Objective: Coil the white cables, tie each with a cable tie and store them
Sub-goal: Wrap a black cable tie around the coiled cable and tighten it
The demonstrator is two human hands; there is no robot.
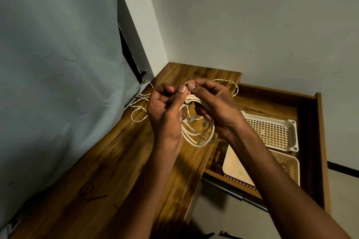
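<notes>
A grey curtain [58, 64] hangs to the left of our fingers and a pale wall [252, 15] rises beyond them. Beneath our fingers runs the wooden tabletop [120, 161], and to their right an open drawer [310, 122] holds a slotted tray [272, 132] and a basket [239, 169], likely waiting for the finished bundles.

We hold the coil [196, 134] of white cable up off the tabletop, between both hands, so the loops hang free below our fingers and cannot spring apart. The left hand [165, 112] curls round the left side of the coil, thumb up against the top of the loops. The right hand [215, 106] curls round the right side, its fingertips [192, 85] meeting the left thumb at the top. Both sets of fingers are thus clamped on the coil, pinching together at its crown. A thin dark band, seemingly the tie [188, 104], crosses the strands just under that pinch; whether it is fastened we cannot tell. We judge the tying step to be in hand.

Two clear plugs [191, 118] dangle inside the loop, below our fingers. A second, thinner cable [139, 106] lies loose on the tabletop, behind and to the left of our fingers, not yet coiled.
</notes>
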